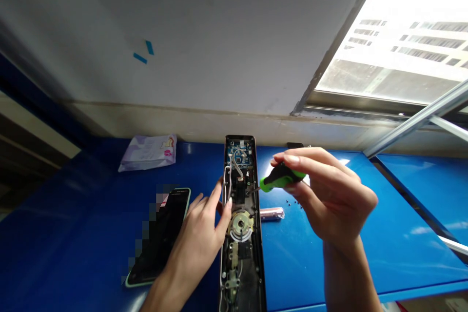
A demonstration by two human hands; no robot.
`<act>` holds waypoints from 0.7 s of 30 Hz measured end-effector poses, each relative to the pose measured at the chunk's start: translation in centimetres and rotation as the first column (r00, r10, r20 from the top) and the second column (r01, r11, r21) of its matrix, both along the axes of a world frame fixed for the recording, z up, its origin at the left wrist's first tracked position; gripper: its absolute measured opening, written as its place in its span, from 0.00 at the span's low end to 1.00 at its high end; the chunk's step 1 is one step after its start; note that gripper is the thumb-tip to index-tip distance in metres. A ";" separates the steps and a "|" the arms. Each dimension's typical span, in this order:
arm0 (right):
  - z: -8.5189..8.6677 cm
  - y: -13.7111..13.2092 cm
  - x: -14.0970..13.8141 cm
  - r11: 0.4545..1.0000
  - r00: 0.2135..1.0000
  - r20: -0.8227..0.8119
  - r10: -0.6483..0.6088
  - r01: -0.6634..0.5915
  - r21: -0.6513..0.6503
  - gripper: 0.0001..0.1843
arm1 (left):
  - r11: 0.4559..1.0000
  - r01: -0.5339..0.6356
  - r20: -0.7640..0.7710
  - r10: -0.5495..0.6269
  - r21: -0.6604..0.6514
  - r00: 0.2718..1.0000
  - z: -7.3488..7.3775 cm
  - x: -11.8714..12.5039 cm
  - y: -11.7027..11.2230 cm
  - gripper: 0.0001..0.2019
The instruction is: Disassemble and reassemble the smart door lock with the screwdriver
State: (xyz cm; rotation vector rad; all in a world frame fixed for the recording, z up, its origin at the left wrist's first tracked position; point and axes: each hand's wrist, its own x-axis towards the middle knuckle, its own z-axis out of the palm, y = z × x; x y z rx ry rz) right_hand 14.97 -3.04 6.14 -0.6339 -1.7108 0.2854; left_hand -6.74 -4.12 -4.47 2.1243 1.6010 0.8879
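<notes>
A long black housing, apparently an electronic door lock panel (256,263), lies open on the blue table, its inside facing up. A blue circuit board (239,156), pale wires and a round metal part (241,224) show in it. My left hand (203,219) grips the panel's left edge, thumb over the rim and fingers along the side. Between the thumb and fingers of my right hand (329,195) is a green and black screwdriver (280,178). Its shaft points left into the panel, below the circuit board; whether the tip touches a screw I cannot tell.
A phone (161,239) with a pale green edge lies left of my left hand. Farther back sits a light purple packet (149,152). Right of the panel are a pinkish wrapped object (272,213) and several small dark screws (292,203). A metal frame (413,122) stands at the right.
</notes>
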 end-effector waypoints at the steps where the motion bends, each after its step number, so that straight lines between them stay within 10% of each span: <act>1: 0.0 0.0 0.0 0.999 1.000 0.002 -0.025 0.025 0.022 0.25 | 1.000 0.001 0.010 -0.001 -0.004 1.000 0.1 0.0 0.0 0.25; 14: 0.2 -0.2 0.2 0.974 0.976 0.027 -0.215 0.213 0.084 0.23 | 1.000 -0.008 -0.020 0.009 0.018 1.000 -0.1 0.2 -0.7 0.25; 21: -0.2 -0.5 0.1 0.999 1.000 0.018 -0.017 0.017 -0.037 0.27 | 1.000 -0.008 -0.025 0.008 -0.009 1.000 -0.9 0.3 -1.9 0.29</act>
